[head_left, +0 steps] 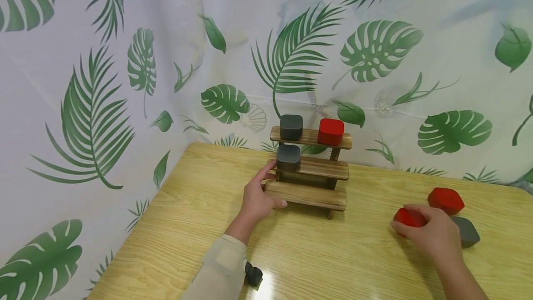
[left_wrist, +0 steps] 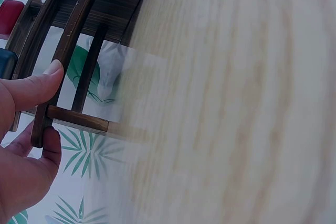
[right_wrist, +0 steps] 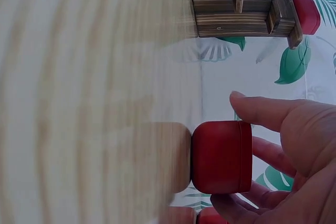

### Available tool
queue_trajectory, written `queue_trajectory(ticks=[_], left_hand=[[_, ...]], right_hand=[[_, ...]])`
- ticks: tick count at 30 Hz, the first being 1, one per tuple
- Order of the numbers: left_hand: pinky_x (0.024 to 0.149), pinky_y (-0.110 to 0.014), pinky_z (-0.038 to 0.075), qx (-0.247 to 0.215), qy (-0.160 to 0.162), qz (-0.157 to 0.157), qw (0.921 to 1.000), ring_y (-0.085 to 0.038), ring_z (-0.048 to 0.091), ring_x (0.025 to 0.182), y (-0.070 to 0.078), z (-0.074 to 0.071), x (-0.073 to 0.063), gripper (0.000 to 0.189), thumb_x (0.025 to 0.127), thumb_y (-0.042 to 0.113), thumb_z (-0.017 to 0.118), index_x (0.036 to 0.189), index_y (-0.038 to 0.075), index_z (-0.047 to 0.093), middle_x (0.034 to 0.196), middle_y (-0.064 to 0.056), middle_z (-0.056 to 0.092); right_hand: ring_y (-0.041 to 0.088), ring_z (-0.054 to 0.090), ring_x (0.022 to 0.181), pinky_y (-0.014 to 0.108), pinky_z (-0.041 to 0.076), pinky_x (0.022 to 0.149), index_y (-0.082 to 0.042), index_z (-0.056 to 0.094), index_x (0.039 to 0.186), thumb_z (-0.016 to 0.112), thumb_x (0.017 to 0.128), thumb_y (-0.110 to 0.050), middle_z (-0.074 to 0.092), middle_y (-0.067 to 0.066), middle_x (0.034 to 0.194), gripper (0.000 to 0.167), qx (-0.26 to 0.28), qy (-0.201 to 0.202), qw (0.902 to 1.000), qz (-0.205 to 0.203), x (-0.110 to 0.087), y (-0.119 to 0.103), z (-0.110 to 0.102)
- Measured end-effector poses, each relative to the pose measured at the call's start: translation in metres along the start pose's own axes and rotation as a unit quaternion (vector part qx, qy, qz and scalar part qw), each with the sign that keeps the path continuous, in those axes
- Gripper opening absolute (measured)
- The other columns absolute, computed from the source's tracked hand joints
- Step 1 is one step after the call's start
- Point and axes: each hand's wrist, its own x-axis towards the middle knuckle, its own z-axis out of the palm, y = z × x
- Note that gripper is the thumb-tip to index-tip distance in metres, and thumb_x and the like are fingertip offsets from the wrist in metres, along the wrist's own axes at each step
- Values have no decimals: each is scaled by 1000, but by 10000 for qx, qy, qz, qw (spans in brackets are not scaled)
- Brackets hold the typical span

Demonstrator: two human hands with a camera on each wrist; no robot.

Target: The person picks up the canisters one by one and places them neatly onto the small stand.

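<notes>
The left hand point(head_left: 257, 202) grips the left end of the wooden stand point(head_left: 306, 193), thumb at the lowest board's front and fingers bent behind. On the table point(head_left: 333, 258), well to the stand's right, the right hand point(head_left: 438, 233) curls thumb and fingers round a small red block point(head_left: 404, 220), how firmly I cannot tell. Close by lie an angular red block point(head_left: 445, 200) and a dark block point(head_left: 467, 232); the top board bears a grey block point(head_left: 291, 127) and a square red block point(head_left: 331, 132), the middle one a grey cube point(head_left: 288, 158)
</notes>
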Motion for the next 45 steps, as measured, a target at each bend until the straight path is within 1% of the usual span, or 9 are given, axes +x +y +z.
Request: queue_trajectory(ticks=[4,7,14,19,24,31,37,42,45], left_hand=[[91,-43,46,6,5,7,10000,-23,54,111,0,0,0,110,57,-16,89,145,39,52,125,-1,60],[92,-43,46,25,3,11,10000,-22,53,112,0,-1,1,110,57,-15,90,145,39,52,127,1,60],[93,-43,45,37,17,16,10000,-23,53,111,0,-1,1,109,58,-15,90,145,38,52,126,-1,60],[93,-44,45,12,23,47,10000,-23,54,112,0,-1,0,109,58,-15,90,145,38,52,126,-1,60],[93,-44,44,19,17,70,10000,-22,54,112,-2,-1,1,109,57,-15,90,145,37,53,126,-1,61],[93,-44,44,18,16,63,10000,-21,54,113,0,0,1,108,58,-15,90,145,37,52,127,2,60],[93,-44,45,49,18,64,10000,-21,54,112,-2,0,1,108,58,-15,90,145,38,52,127,0,60],[94,-44,44,19,6,92,10000,-22,54,112,-3,0,0,109,58,-15,90,146,38,52,128,-4,60],[95,-44,44,0,-4,119,9999,-21,54,113,-4,0,0,109,58,-15,90,146,37,52,129,-3,60]], right_hand=[[58,42,116,65,43,83,1,59,135,84,77,-48,48,34,136,80,-42,-130,9999,-7,1,1,-1],[58,42,115,65,42,83,0,59,135,87,75,-44,48,35,136,79,-54,-116,9999,-30,1,3,1],[59,41,115,68,40,84,-1,58,135,90,70,-41,48,36,135,83,-135,-148,9998,-37,3,6,2],[60,41,115,68,39,84,-1,59,135,90,70,-39,48,35,136,81,-104,-109,9999,-35,2,4,2],[59,41,115,65,42,83,-2,59,135,89,72,-40,49,35,136,80,-10,-128,9999,96,0,1,1],[56,45,111,61,44,79,-3,61,133,88,75,-37,54,33,130,73,82,166,9998,-39,-2,-4,3],[55,45,110,59,46,77,-3,61,134,85,77,-44,55,32,129,74,172,241,9996,-33,-2,-11,3],[55,45,111,60,46,77,-4,61,135,84,78,-47,56,32,129,75,253,246,9993,-147,-3,-19,4],[55,45,111,60,47,76,-4,61,135,83,78,-48,55,32,130,75,300,262,9989,-241,-3,-23,5]])
